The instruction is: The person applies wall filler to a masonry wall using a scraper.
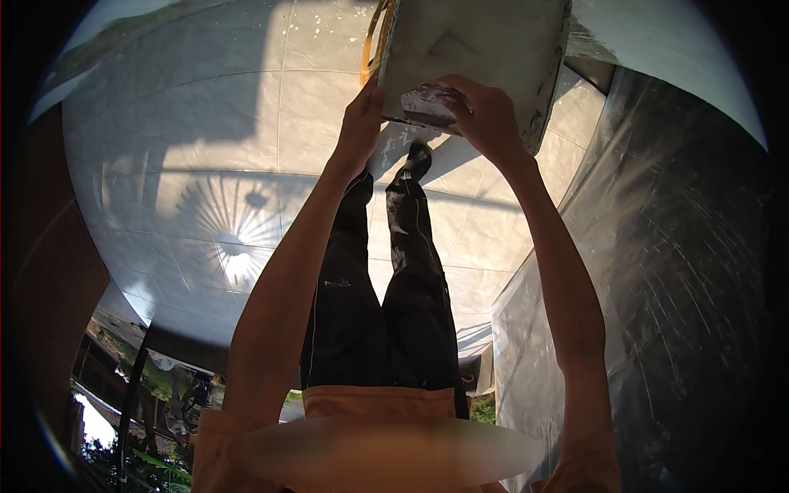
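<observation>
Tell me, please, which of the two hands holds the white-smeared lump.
The right hand holds the white-smeared lump, over the near part of the grey panel. The left hand is at that panel's left edge, apart from the lump.

Grey rect. panel [477, 51], edges chipped, w/ whitish-smeared pad or cloth [426, 104] on it nr bottom edge

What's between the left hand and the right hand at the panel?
In the head view, a pale smeared piece, under the right hand's fingers, and a narrow strip of grey panel toward the left hand.
</observation>
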Motion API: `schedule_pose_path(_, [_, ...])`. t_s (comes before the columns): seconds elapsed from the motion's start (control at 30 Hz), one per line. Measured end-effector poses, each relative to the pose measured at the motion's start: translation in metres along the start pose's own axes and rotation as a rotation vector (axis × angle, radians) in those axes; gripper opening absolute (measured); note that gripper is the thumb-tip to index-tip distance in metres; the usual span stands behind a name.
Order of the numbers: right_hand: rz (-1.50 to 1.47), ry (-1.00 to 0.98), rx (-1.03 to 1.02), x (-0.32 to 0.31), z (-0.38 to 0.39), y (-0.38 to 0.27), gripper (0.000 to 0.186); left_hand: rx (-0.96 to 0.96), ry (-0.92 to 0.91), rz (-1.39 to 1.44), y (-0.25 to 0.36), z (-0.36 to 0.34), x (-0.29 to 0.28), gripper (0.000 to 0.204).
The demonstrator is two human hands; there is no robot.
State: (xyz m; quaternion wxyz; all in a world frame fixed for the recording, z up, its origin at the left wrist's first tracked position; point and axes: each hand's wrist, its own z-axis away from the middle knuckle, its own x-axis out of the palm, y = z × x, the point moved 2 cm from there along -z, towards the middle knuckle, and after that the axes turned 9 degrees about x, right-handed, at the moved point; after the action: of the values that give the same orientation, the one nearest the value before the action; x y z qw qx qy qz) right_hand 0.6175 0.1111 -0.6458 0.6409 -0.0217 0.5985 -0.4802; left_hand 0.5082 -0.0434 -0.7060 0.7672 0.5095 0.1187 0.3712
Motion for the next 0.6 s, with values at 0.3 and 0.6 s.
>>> schedule_pose_path(0.3, [-0.4, -0.04, 0.182, -0.024, -0.01, 0.0, 0.027, 0.041, 0.018, -0.162, -0.011, -0.005, -0.007, 0.046])
schedule_pose_path(0.6, [-1.086, 0.079, 0.5, -0.094, 0.026, -0.043, 0.032, 0.27, 0.081, -0.642, 0.053, 0.014, -0.006, 0.047])
